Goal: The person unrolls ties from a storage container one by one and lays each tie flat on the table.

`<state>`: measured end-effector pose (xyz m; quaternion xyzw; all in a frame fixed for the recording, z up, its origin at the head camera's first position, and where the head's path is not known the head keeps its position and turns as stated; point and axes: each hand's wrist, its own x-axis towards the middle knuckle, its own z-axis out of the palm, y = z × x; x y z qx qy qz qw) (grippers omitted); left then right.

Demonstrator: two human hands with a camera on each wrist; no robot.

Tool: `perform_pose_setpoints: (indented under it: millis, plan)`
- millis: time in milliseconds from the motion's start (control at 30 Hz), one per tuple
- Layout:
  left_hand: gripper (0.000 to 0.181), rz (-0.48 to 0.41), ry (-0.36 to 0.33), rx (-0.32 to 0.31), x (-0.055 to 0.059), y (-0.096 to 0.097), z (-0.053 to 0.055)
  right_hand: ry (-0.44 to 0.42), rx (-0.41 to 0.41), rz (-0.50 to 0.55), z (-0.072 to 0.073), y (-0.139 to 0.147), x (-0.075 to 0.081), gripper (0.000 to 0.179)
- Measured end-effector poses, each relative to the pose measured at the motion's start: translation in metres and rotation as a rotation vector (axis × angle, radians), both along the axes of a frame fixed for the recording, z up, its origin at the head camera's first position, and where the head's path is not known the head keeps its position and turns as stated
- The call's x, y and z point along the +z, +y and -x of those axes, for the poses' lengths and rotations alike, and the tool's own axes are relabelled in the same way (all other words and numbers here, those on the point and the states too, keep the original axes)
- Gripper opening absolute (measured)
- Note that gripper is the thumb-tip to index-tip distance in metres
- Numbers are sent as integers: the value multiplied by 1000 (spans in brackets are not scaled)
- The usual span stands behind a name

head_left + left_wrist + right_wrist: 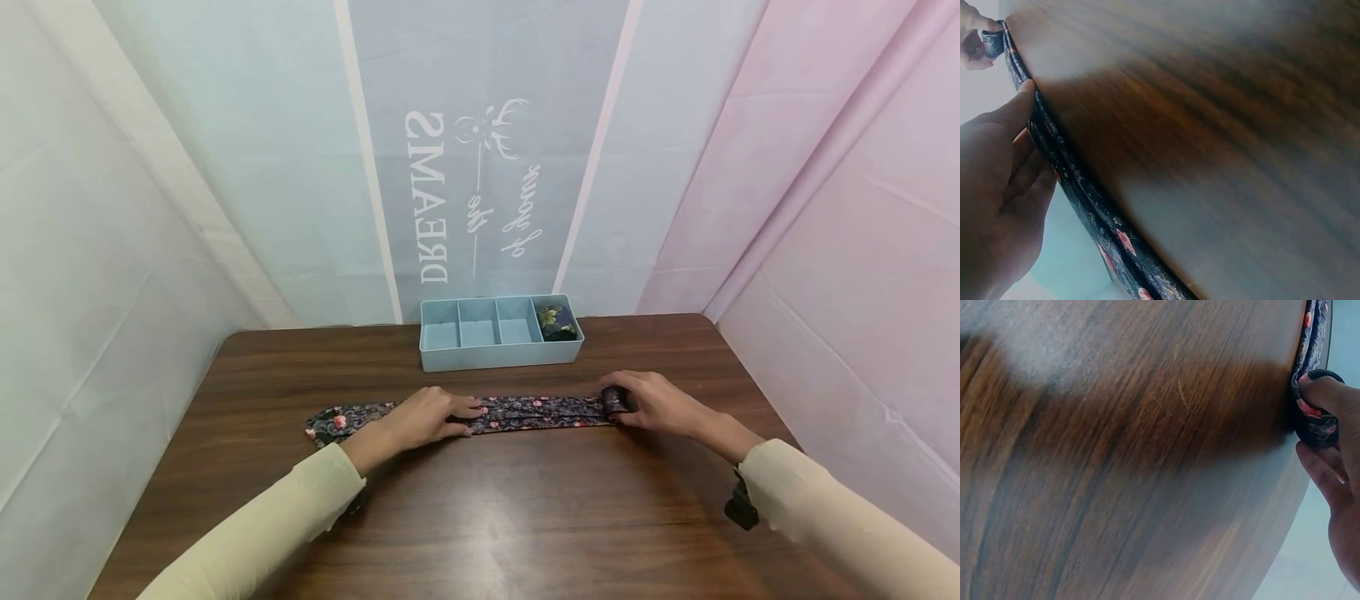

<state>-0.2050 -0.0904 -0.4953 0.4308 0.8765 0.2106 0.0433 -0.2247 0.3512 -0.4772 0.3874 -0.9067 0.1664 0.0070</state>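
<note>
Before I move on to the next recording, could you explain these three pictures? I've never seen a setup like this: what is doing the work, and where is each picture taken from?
There is no machine here: a person works with two bare hands. The wide picture comes from a camera worn on the head, looking forward and down. The other two come from cameras worn on the wrists, one for each hand, showing its work close up.

On the brown table lies a long flowered tie. The right hand grips its rolled-up end, while the left hand rests on the tie farther along. Behind the tie stands a light blue box with four compartments; the rightmost one holds a dark flowered cloth bundle.
</note>
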Motion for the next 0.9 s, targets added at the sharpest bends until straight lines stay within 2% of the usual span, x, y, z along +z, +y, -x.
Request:
perform_pose_setpoints:
  millis: [667, 900]
  plan:
    - [39, 1, 0, 26, 0, -23, -5, 5, -39, -7, -1, 13, -2, 53]
    - [39, -4, 2, 24, -4, -29, -8, 102, -32, -30, -3, 24, -7, 55]
